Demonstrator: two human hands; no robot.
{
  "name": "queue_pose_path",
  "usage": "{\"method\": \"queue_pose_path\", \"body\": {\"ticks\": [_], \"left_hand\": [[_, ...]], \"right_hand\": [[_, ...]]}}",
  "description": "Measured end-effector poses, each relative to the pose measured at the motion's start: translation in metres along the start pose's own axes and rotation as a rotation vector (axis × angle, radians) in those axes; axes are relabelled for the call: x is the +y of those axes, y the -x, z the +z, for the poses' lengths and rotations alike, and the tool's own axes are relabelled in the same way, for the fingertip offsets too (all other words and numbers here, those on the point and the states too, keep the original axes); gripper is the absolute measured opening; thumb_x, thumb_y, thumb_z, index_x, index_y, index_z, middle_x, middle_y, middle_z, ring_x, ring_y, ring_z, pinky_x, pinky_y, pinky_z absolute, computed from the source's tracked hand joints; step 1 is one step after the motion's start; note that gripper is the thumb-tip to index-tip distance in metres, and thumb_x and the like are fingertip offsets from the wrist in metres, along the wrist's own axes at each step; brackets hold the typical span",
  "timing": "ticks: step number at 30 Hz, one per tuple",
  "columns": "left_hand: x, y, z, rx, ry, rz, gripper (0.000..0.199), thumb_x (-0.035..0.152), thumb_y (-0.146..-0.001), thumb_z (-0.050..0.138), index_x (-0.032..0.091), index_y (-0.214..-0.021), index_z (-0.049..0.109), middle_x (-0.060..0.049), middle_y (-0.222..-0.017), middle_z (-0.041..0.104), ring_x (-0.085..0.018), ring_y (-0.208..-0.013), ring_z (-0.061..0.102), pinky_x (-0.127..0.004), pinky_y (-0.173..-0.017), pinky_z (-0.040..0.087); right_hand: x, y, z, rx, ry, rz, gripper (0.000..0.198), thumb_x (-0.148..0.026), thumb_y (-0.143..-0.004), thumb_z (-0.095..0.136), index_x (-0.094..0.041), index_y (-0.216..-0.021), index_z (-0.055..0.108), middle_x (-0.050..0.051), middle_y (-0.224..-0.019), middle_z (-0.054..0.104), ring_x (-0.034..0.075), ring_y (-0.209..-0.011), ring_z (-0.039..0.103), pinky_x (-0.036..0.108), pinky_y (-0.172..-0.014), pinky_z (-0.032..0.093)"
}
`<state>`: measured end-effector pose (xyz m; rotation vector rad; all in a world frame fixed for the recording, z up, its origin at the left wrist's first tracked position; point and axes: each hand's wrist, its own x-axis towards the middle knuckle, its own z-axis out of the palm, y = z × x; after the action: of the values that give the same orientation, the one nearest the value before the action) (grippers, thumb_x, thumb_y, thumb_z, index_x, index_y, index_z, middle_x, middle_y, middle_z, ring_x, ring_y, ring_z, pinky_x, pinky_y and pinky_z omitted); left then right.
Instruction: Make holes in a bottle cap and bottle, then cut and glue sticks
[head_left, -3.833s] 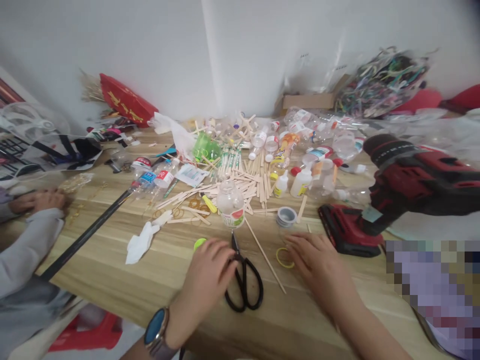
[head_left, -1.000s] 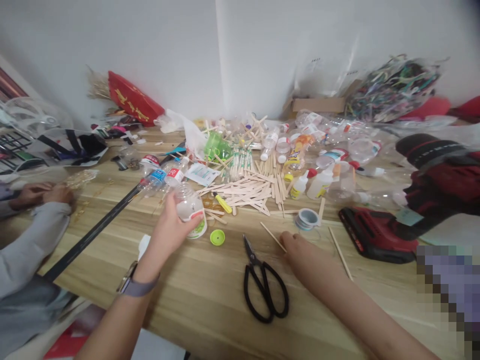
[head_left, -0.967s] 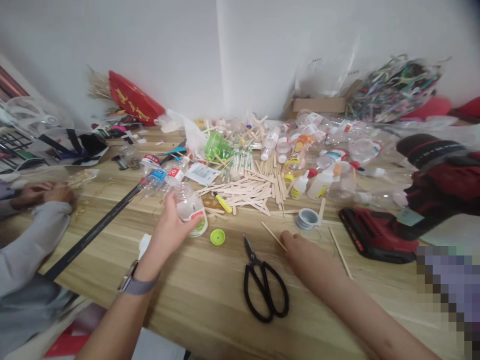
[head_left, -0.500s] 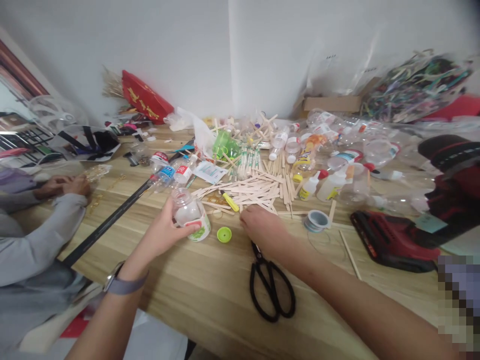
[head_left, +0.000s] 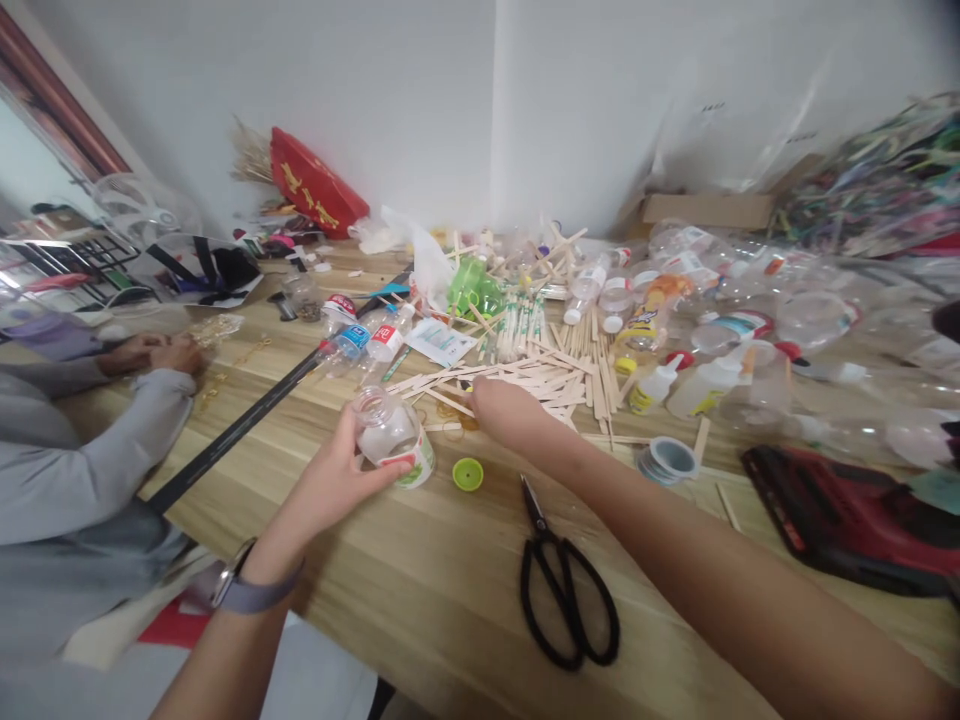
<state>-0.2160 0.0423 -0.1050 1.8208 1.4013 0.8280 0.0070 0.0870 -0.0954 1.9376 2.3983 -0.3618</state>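
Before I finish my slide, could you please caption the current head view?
Left hand gripping a clear plastic bottle, right hand at pale wooden sticks, black-handled metal scissors lying nearer the camera.

Left hand (head_left: 334, 480) curved, thumb (head_left: 386, 477) extended; right hand (head_left: 508, 410) farther forward, fingers curled, forearm (head_left: 645, 530) slanting.
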Motion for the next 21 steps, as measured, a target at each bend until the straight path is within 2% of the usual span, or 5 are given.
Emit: {"method": "queue_pose_path", "body": {"ticks": [4, 8, 14, 17, 21], "left_hand": [[-0.001, 0.0, 0.004, 0.006, -0.065, 0.006, 0.074, 0.047, -0.075, 0.072, 0.021, -0.132, 0.034, -0.013, -0.128, 0.062, -0.03, -0.115, 0.062, -0.049, -0.099, 0.049], [-0.002, 0.001, 0.008, 0.025, -0.076, 0.021, 0.077, 0.047, -0.075, 0.072, 0.021, -0.135, 0.032, -0.014, -0.134, 0.058, -0.03, -0.12, 0.06, -0.047, -0.1, 0.048], [-0.005, 0.002, 0.009, 0.016, -0.073, 0.018, 0.075, 0.046, -0.076, 0.071, 0.024, -0.135, 0.03, -0.013, -0.135, 0.057, -0.029, -0.12, 0.06, -0.044, -0.1, 0.047], [-0.005, 0.0, 0.009, 0.024, -0.082, 0.036, 0.073, 0.047, -0.076, 0.071, 0.022, -0.133, 0.032, -0.013, -0.132, 0.058, -0.029, -0.119, 0.06, -0.045, -0.1, 0.047], [0.0, -0.012, 0.012, 0.038, -0.072, 0.098, 0.076, 0.046, -0.076, 0.071, 0.02, -0.135, 0.031, -0.015, -0.136, 0.055, -0.03, -0.125, 0.056, -0.045, -0.104, 0.043]], "right_hand": [[-0.021, -0.01, 0.008, -0.024, -0.087, -0.087, 0.033, -0.034, -0.095, 0.058, -0.016, -0.122, 0.057, 0.008, -0.117, 0.062, 0.019, -0.1, 0.063, 0.04, -0.085, 0.055], [-0.039, -0.024, 0.019, -0.083, -0.11, -0.092, 0.031, -0.035, -0.094, 0.059, -0.015, -0.118, 0.06, 0.008, -0.117, 0.062, 0.02, -0.102, 0.063, 0.042, -0.087, 0.054], [-0.029, -0.037, 0.018, -0.102, -0.227, -0.17, 0.028, -0.035, -0.093, 0.061, -0.015, -0.112, 0.062, 0.007, -0.113, 0.063, 0.02, -0.1, 0.063, 0.041, -0.087, 0.053], [-0.014, -0.039, 0.015, 0.015, -0.374, -0.175, 0.027, -0.036, -0.092, 0.061, -0.014, -0.108, 0.062, 0.006, -0.109, 0.064, 0.019, -0.096, 0.063, 0.04, -0.086, 0.053], [0.003, -0.034, -0.002, 0.31, -0.647, -0.105, 0.026, -0.034, -0.1, 0.046, -0.014, -0.112, 0.056, 0.005, -0.105, 0.062, 0.016, -0.093, 0.06, 0.035, -0.082, 0.05]]}}
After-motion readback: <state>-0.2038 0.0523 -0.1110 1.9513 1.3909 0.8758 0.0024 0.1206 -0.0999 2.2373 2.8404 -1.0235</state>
